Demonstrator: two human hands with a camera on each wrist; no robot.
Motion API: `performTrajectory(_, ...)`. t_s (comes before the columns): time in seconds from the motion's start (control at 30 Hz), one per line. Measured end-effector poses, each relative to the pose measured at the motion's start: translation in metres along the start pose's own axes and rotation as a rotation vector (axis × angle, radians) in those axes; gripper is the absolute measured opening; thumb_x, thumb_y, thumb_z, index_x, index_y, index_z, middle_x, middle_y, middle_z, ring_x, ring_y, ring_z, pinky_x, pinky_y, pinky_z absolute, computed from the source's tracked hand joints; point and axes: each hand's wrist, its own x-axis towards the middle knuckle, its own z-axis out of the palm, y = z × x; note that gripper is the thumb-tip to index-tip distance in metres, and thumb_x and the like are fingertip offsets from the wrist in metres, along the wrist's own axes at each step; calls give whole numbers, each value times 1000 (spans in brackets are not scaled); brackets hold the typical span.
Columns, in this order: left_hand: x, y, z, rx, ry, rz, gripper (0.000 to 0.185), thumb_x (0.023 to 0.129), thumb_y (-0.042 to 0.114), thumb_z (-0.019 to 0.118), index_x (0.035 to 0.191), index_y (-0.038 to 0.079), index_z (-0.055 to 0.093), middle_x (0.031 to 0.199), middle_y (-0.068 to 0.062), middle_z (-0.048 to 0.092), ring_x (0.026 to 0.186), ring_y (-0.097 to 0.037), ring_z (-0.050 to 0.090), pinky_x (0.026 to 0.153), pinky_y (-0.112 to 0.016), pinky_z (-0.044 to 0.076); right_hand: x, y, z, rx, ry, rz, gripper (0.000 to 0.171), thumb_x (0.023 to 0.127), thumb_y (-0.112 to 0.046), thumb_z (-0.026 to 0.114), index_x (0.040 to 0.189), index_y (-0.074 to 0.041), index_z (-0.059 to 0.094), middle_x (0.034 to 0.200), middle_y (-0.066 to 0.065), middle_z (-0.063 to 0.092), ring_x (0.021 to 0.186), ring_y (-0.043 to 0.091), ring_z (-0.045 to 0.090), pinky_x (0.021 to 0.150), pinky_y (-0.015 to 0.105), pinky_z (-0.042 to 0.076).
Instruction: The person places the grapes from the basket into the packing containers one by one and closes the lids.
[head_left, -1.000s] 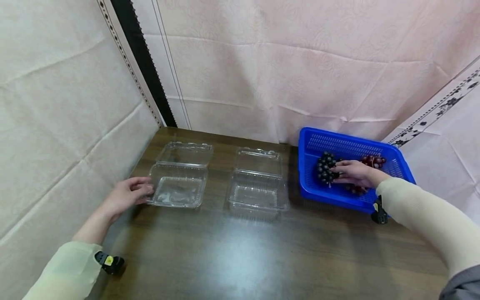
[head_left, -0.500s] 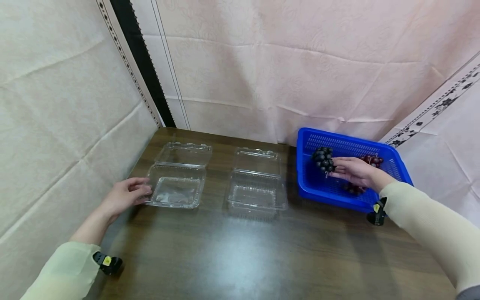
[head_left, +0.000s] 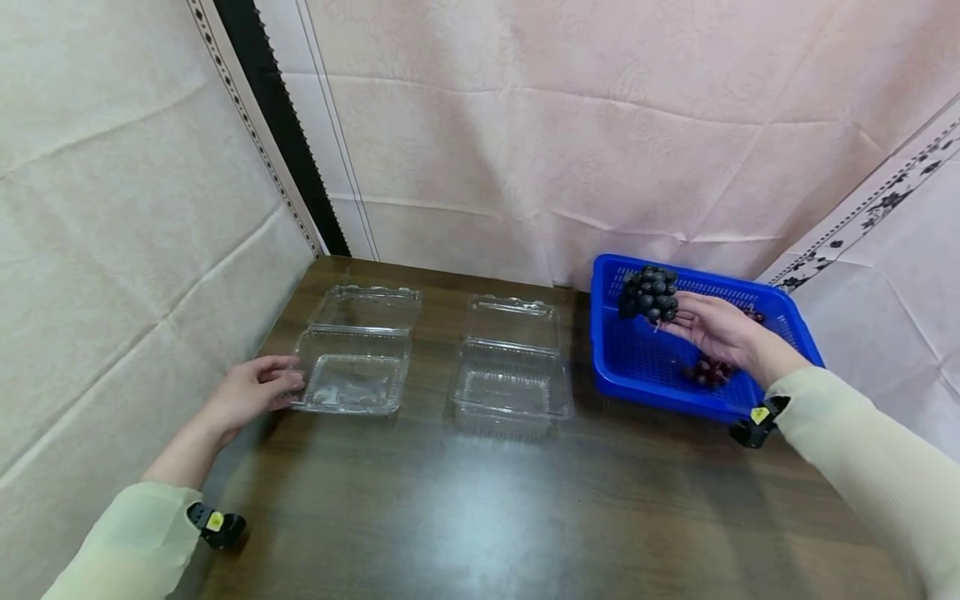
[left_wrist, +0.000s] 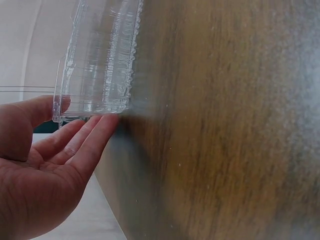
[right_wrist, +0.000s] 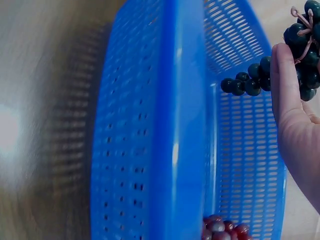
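My right hand [head_left: 708, 323] holds a bunch of black grapes [head_left: 648, 293] by its near end, raised over the blue plastic basket [head_left: 652, 397]. In the right wrist view the grapes [right_wrist: 252, 80] trail leftward past the fingers, above the slotted basket wall, with their pale stem showing. My left hand [head_left: 258, 387] is at the left side of an open clear plastic clamshell box [head_left: 356, 408]. Seen from the left wrist, the thumb lies over the rim of the clamshell box [left_wrist: 97, 65] and the fingertips touch its side from below.
Another open clear clamshell box [head_left: 513, 410] stands between the first box and the basket. Red grapes [head_left: 711, 372] lie inside the basket, partly behind my right hand. The brown wooden table [head_left: 480, 500] meets cloth-covered walls [head_left: 450, 150] at the back and left.
The right hand has lifted the black grapes up from the basket's floor, uncovering more of the red grapes below. My left hand stays at the left box.
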Motion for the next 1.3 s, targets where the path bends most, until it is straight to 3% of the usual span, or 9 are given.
performTrajectory(0.1,0,-1,0,-4,2,3,55,111,9,57,153,-20,36,133,-30,64,100,1,69,87,-25,65,-1,-2,2,67,-101,-40,31,114,1,37,129,1,64,121,16,76,113,24,74,98,36,63)
performTrajectory(0.17,0,-1,1,-7,3,5,55,111,8,57,153,-20,36,132,-29,65,100,1,69,87,-25,65,-2,-4,4,89,-148,-56,38,115,1,35,124,-2,72,123,18,75,115,26,73,99,36,63)
performTrajectory(0.67,1,0,1,2,5,5,55,111,9,57,154,-19,36,132,-31,64,100,-1,70,87,-26,65,-8,-13,46,94,-140,-101,31,113,2,40,125,-2,68,125,16,75,116,26,73,98,36,63)
performTrajectory(1.0,2,3,4,11,11,-1,56,111,9,59,153,-19,37,133,-32,64,99,-1,70,86,-25,65,1,-5,79,21,-143,-120,33,113,1,41,126,-4,71,122,14,76,111,23,75,96,33,63)
performTrajectory(1.3,3,3,4,10,13,1,55,110,9,59,153,-19,38,131,-31,65,98,-2,70,85,-26,65,12,13,115,-10,-243,-124,27,113,0,47,125,-3,70,113,12,78,100,20,76,91,31,64)
